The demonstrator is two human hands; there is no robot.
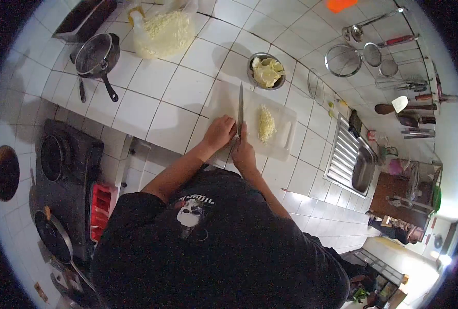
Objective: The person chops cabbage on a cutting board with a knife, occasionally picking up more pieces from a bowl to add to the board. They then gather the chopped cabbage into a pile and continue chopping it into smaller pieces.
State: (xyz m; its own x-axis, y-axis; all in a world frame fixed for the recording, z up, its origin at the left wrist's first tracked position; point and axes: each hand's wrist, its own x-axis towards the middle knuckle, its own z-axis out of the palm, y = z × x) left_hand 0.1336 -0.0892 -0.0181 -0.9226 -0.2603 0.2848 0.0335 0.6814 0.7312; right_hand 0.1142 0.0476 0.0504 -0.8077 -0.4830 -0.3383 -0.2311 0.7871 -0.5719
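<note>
My right hand grips the handle of a kitchen knife, its long blade pointing away from me over a pale cutting board. Close against the left side of the knife, my left hand is curled, fingers closed; whatever it may hold is hidden. A small heap of finely chopped pale-yellow food, which looks like cabbage, lies on the board to the right of the blade. Just beyond the board stands a metal bowl with larger pale leaf pieces in it.
A plastic bag of chopped pale food and a dark pot with a strainer stand on the tiled counter, back left. A black stove is at left. The sink is at right, below hanging utensils.
</note>
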